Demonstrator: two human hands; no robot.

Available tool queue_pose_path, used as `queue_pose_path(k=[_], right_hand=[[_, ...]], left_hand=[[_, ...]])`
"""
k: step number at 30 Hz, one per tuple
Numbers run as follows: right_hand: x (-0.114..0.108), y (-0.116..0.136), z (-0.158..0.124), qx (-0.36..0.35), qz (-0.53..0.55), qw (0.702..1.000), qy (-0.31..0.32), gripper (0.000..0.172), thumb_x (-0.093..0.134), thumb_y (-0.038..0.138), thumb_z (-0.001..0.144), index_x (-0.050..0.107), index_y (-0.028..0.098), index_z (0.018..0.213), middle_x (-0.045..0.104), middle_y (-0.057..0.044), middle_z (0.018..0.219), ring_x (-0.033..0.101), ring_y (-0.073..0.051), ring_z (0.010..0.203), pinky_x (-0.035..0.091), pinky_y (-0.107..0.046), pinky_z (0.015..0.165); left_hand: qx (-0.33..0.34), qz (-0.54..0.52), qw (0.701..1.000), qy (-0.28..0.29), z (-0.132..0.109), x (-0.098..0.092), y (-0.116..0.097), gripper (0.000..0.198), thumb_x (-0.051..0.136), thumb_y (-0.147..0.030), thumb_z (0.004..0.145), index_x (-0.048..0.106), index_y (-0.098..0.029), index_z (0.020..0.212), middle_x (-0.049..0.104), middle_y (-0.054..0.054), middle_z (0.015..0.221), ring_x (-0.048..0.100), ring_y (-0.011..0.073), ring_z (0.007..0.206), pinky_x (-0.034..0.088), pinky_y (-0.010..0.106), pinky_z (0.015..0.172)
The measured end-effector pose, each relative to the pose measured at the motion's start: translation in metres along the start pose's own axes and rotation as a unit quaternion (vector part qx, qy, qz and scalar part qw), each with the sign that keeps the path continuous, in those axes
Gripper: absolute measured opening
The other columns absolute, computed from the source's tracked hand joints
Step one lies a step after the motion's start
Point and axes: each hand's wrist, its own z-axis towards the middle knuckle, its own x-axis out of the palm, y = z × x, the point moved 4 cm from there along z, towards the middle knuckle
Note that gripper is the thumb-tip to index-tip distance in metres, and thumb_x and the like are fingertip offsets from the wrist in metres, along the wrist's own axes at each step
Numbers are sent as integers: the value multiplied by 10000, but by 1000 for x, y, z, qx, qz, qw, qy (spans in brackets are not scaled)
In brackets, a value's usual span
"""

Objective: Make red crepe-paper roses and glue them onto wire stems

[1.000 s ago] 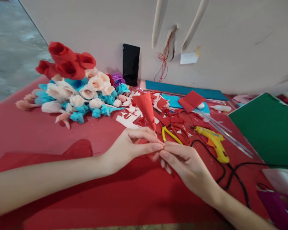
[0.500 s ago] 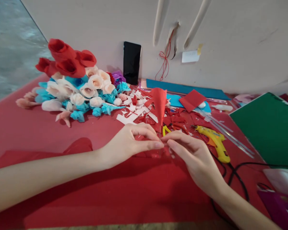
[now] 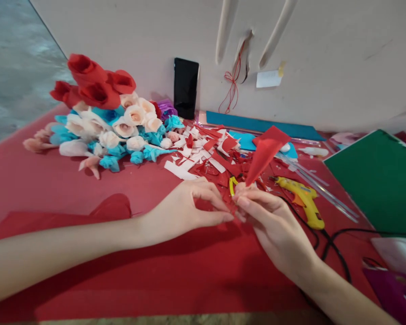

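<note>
A red crepe-paper flower (image 3: 262,155), cone-shaped with a narrow base, leans up and to the right from my right hand (image 3: 274,221). My right thumb and fingers are closed around its base. Just left of them is my left hand (image 3: 189,205), thumb and fingertips drawn close together below the flower's base. What lies between those left fingertips, perhaps the lower stem end, is too small to make out. Behind the hands lies a yellow-handled tool (image 3: 232,185), partly covered.
Paper flowers (image 3: 122,128) in red, white, blue and pink are heaped at the left. Red and white scraps (image 3: 203,155) lie mid-table. A yellow glue gun (image 3: 302,198) with a black cord rests at the right, near a green board (image 3: 379,185). A phone (image 3: 186,88) leans on the wall.
The red flower has swung from upright to leaning right, and its base now sits in my right hand. My left fingertips have shifted slightly down, away from the flower's base.
</note>
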Motion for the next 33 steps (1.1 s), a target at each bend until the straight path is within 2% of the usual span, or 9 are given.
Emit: queue_pose_path(k=[4,6,11,13,16,21,26,29,33], right_hand=[[-6,5,5,-37,25,998,-46,68,635,267,774,676,260,720,514,43,856,442,-22,602,392,-148,555],[-6,5,5,-35,24,998,-47,75,620,276,788,682,263,749,519,35,844,444,-30,605,388,-156,549],[2,-1,-1,12,-35,999,33,110,607,294,804,696,288,868,526,19,886,459,-30,619,398,-154,558],[6,-2,-3,5,-60,996,59,144,567,299,834,694,306,901,511,8,939,503,-64,749,424,-166,617],[8,-2,-5,-8,-85,994,70,194,502,318,873,685,323,937,492,-3,1008,490,-104,895,444,-180,665],[2,-1,-6,-28,-65,997,10,197,485,329,882,668,325,958,492,18,1064,484,-69,785,442,-170,649],[-4,3,-3,-48,-36,997,-54,213,473,336,889,671,272,933,546,5,859,480,-67,735,403,-177,686],[-2,3,-3,-31,-1,999,-43,214,488,347,876,676,266,938,553,-3,809,483,-88,739,407,-192,661],[1,0,-3,-1,-2,1000,-13,200,528,358,848,683,273,942,569,-5,939,485,-94,754,423,-190,620]], left_hand=[[-6,5,1000,-6,0,1,3,89,662,-235,728,697,-173,674,640,-37,695,545,68,684,412,165,664],[-1,11,1000,-6,0,0,4,92,657,-233,732,693,-176,668,636,-40,683,539,66,672,413,165,656],[11,15,1000,-2,0,0,1,72,656,-177,721,682,-180,654,637,-47,680,548,68,693,418,163,664],[14,20,1000,-1,0,0,0,76,650,-171,728,679,-179,658,626,-51,668,539,64,677,412,165,654],[16,26,999,-8,0,0,-3,105,639,-191,744,655,-173,642,602,-60,640,519,58,653,396,166,637],[-7,-5,1000,-18,1,-4,-4,147,600,-208,773,589,-162,634,611,-68,689,540,56,675,393,168,662],[-14,-12,1000,-16,2,-8,-2,159,587,-223,781,565,-161,637,592,-62,670,531,66,673,394,185,682],[-3,-6,1000,-19,1,-8,-2,170,591,-235,782,569,-160,631,586,-56,676,533,69,689,395,189,704],[13,10,1000,-15,-1,-6,-4,151,604,-230,776,594,-158,644,607,-45,712,556,71,712,409,182,703]])
